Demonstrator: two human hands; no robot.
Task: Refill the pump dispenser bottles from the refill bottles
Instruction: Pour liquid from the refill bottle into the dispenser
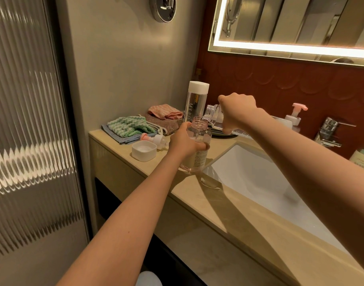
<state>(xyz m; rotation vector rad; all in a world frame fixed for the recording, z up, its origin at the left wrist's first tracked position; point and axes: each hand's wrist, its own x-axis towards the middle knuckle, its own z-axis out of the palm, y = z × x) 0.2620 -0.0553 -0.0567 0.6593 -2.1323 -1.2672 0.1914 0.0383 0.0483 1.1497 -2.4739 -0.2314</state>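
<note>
Refill bottle [213, 117] tipped over pump bottle [197, 145]; right hand [237, 109] hides its body.

The left hand [185, 142] grips the pink dispenser bottle [195, 149]; the right hand [238, 111] tilts the clear refill bottle [213, 115] over its open neck.

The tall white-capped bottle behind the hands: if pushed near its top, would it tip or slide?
The tall bottle looks narrow for its height, so a push near its white cap would probably tip it. Its smooth clear wall may be slippery. How full it is cannot be seen, so its weight is uncertain.
</note>
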